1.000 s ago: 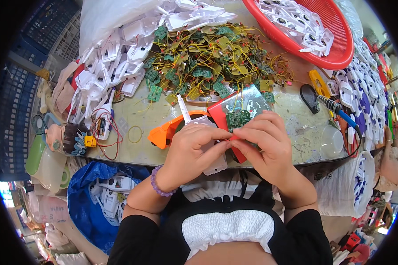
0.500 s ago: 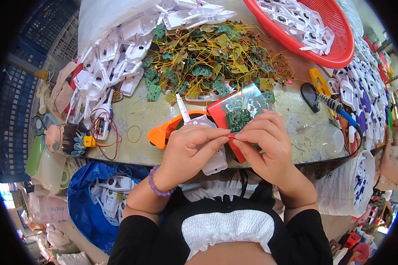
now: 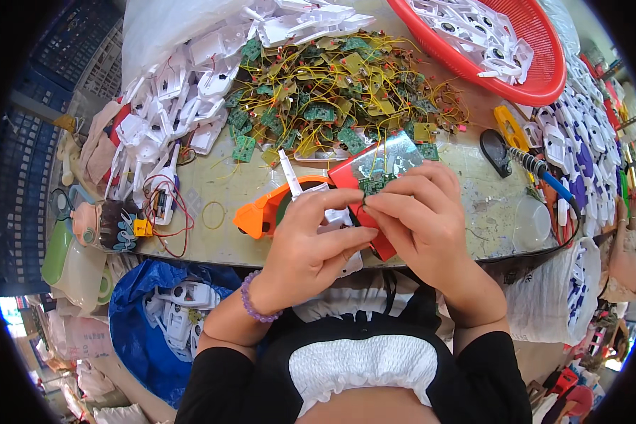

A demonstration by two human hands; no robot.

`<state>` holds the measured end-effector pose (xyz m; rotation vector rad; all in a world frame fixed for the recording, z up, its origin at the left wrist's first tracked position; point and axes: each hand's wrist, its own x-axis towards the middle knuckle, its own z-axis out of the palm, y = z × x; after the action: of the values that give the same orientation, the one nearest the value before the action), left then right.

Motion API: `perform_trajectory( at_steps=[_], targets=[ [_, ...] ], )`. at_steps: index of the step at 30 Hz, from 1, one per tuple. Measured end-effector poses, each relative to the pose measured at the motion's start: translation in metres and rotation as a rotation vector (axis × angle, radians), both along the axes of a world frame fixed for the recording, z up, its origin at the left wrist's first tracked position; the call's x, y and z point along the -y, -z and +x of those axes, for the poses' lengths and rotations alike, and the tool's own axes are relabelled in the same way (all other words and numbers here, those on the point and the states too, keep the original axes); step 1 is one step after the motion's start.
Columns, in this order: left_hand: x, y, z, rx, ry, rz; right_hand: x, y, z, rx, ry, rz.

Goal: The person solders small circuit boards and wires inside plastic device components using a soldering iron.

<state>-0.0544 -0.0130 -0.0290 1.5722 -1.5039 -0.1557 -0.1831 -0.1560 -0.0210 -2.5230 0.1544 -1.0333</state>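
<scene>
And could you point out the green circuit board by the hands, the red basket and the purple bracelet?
Green circuit board (image 3: 375,184): head view, on its exposed face.
Red basket (image 3: 548,56): head view, on its inner right wall.
Purple bracelet (image 3: 247,302): head view, on beads along its left side.

Pale blue script on the dark bottle (image 3: 110,226), reddish print on the pink sack (image 3: 78,338) at lower left, dark characters on the white bag (image 3: 544,304) at right, both too faint to read
</scene>
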Motion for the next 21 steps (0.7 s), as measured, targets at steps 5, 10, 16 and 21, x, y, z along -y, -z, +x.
perform_trajectory(
  at_steps=[5, 10, 16, 21],
  targets=[
    [0.0, 0.009, 0.003, -0.054, 0.069, 0.009, 0.003, -0.01, 0.006, 0.022, -0.161, 0.017],
    [0.001, 0.008, 0.004, -0.212, -0.032, 0.015, 0.005, -0.008, -0.005, 0.006, -0.132, 0.214],
    [0.005, 0.009, 0.007, -0.126, -0.003, -0.042, -0.006, 0.0, -0.006, -0.008, -0.118, 0.134],
    [0.006, 0.009, 0.01, -0.109, 0.002, -0.028, -0.008, 0.001, -0.009, -0.037, -0.093, 0.149]
  ],
)
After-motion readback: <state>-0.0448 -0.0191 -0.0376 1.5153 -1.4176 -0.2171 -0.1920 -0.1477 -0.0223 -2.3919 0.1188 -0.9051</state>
